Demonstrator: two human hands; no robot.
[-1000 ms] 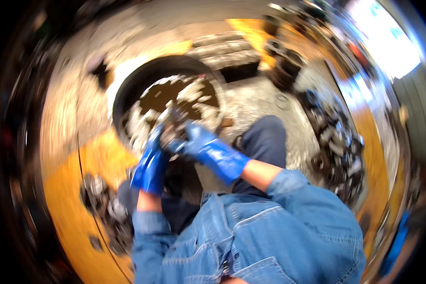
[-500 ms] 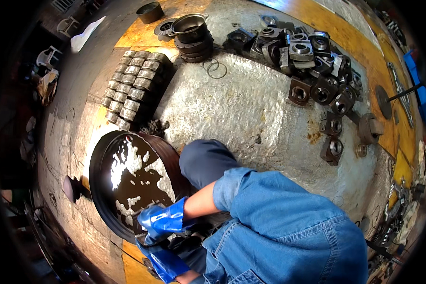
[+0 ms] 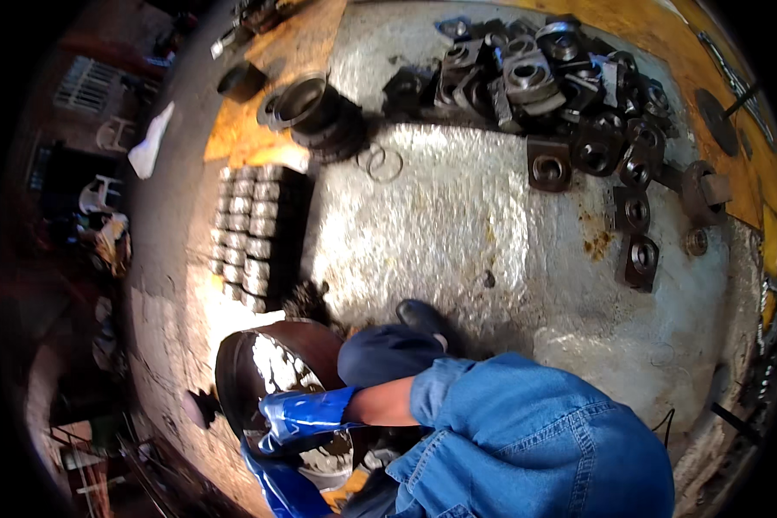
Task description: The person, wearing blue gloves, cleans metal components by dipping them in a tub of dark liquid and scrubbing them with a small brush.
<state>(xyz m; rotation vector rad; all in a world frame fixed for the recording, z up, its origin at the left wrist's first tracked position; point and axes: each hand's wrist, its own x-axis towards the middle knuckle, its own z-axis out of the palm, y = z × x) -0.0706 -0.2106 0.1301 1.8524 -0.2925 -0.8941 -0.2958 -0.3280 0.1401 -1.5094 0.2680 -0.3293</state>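
Note:
My right hand (image 3: 300,416), in a long shiny blue glove, reaches over a round dark metal tub (image 3: 319,338). Its fingers curl downward, and whatever they grip is hidden under the glove. Dark liquid (image 3: 276,363) with bright reflections fills part of the tub. My left hand (image 3: 272,477), gloved in the same blue, is lower down at the tub's near left rim, close below the right. Its fingers are out of sight behind the rim and the other glove. My knee in dark trousers is beside the tub's right wall.
Beyond the tub stand stacked metal cylinders (image 3: 255,220), with a dark shaggy clump (image 3: 305,300) beside them. Thin rings (image 3: 384,162) lie on the metal sheet (image 3: 440,224) near a round housing (image 3: 306,105). Bored metal blocks (image 3: 527,78) are heaped at the far right. A dark knob-shaped part (image 3: 201,407) sits left of the tub.
The view has tilted, so the floor and tub appear lower. My gloved hands have shifted from the tub's near rim further over its opening. A dark shoe now shows by my knee.

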